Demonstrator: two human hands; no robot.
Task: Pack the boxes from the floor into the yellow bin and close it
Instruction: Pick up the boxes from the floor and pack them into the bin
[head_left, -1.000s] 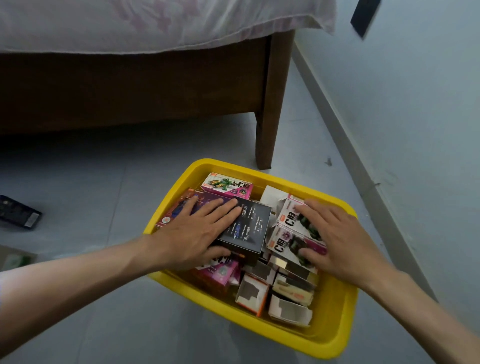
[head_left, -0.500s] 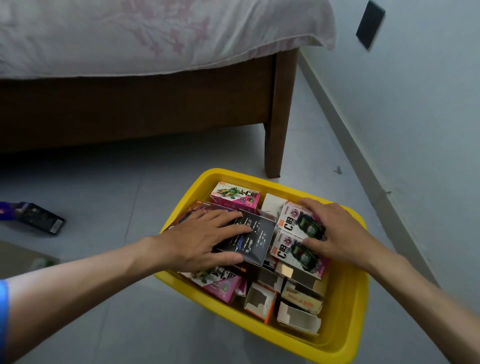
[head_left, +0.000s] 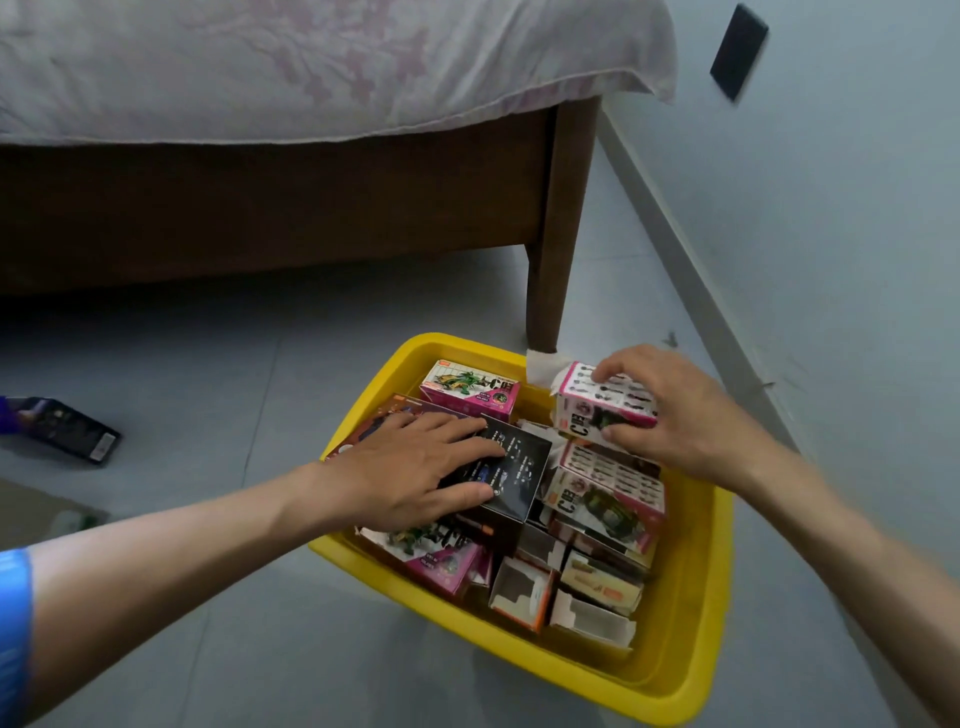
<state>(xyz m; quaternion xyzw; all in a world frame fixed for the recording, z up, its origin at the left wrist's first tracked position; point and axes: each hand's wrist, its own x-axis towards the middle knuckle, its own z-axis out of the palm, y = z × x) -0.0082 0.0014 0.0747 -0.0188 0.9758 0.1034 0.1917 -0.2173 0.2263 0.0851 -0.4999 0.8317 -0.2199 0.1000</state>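
Observation:
The yellow bin (head_left: 691, 644) sits on the floor, holding several small toy boxes. My left hand (head_left: 415, 473) lies flat, fingers spread, on a black box (head_left: 519, 475) at the bin's middle left. My right hand (head_left: 675, 410) grips a white and pink box (head_left: 587, 410) lifted above the bin's far right corner. A matching white and pink box (head_left: 608, 491) lies below it. A pink box with a green figure (head_left: 467, 389) stands at the far side. Opened cardboard boxes (head_left: 561, 597) fill the near part.
A wooden bed frame with its leg (head_left: 550, 249) stands just behind the bin, under a pale bedsheet (head_left: 311, 67). The wall and baseboard (head_left: 691, 260) run along the right. A dark box (head_left: 72, 428) lies on the grey floor at the left.
My right hand has closed on the upper white and pink box and raised it out of the pile toward the bin's far right. My left hand stays pressed on the black box.

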